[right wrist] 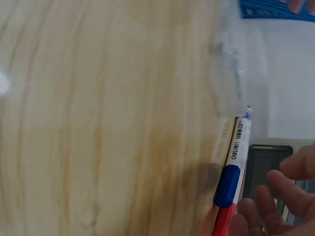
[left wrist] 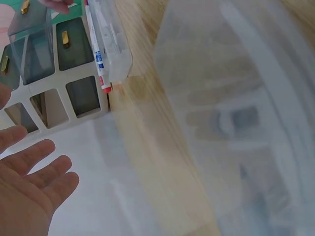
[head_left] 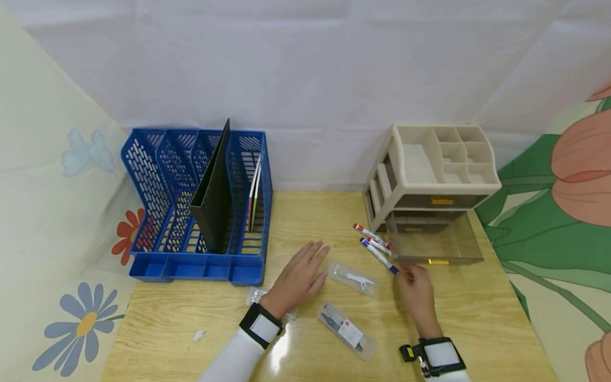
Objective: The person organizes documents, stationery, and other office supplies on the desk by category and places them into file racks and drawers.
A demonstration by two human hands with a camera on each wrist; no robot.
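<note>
My right hand (head_left: 416,292) hovers by the front of a pulled-out clear drawer (head_left: 434,241), its fingers loosely bent beside the end of a blue marker (head_left: 379,255). In the right wrist view those fingers (right wrist: 268,209) hold nothing, and the blue cap lies close to them. Red markers (head_left: 366,232) lie behind the blue one, against the drawer. My left hand (head_left: 296,278) is spread over the table, fingers extended and holding nothing. Between the hands lie a clear case with a white compass-like tool (head_left: 353,278) and a second case with a dark compass (head_left: 347,331).
A blue file rack (head_left: 198,269) at left holds a black folder (head_left: 213,207) and thin booklets (head_left: 254,196). The beige desk organizer (head_left: 448,185) stands at right. Partly under my left wrist lies another clear packet (head_left: 254,294). A white scrap (head_left: 199,335) is near the front left.
</note>
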